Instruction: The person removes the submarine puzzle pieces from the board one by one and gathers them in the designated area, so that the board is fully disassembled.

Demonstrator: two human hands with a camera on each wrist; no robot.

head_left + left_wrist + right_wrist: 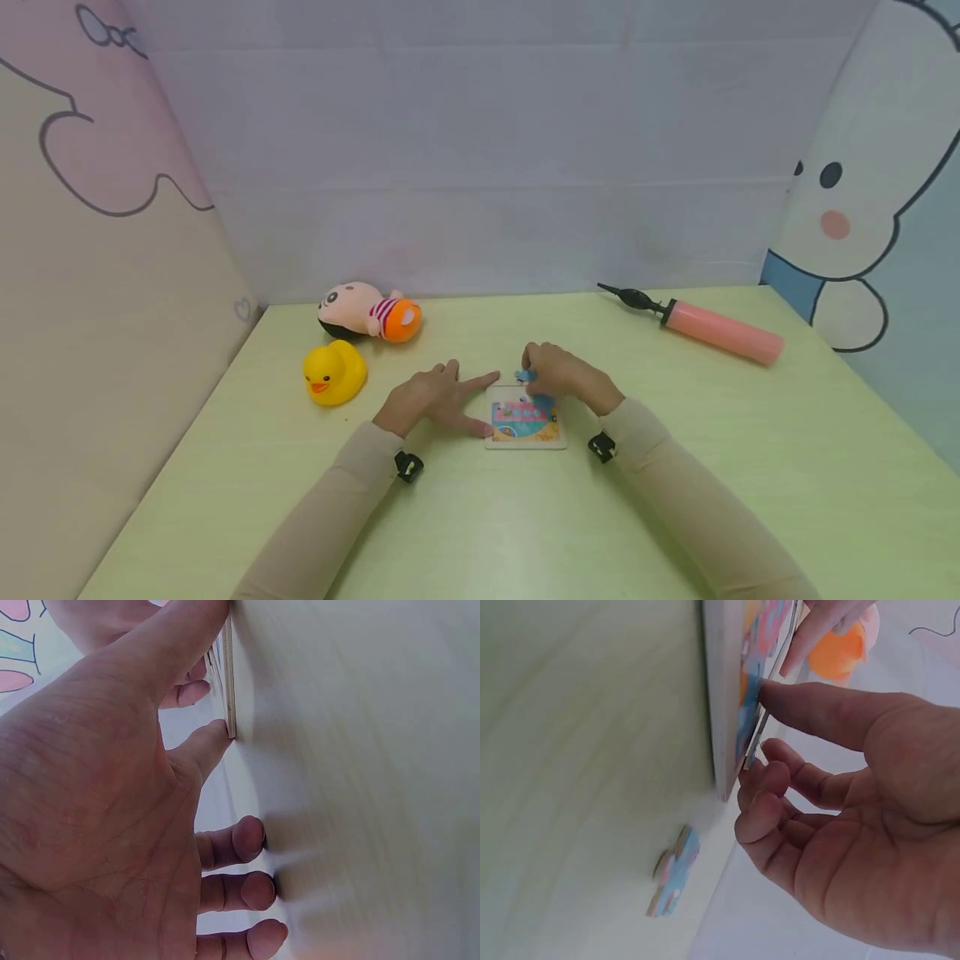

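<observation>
A small jigsaw puzzle board [525, 445] with a pale frame and a pink and blue picture lies flat on the table. My left hand [441, 397] has its thumb and index finger spread straight at the board's left edge; the other fingertips rest on the tabletop in the left wrist view. Over the board's upper right corner, my right hand [558, 372] pinches a thin blue puzzle piece [753, 747] between thumb and fingers, partly hidden by them. Another loose puzzle piece [676, 874], blue with some pink, lies on the table just beyond the board.
A yellow rubber duck [336, 375] stands left of my left hand, with a plush doll [371, 312] in striped and orange clothes behind it. A pink hand pump [720, 330] with a black nozzle lies at the back right. Printed walls [487, 167] border the table [480, 533].
</observation>
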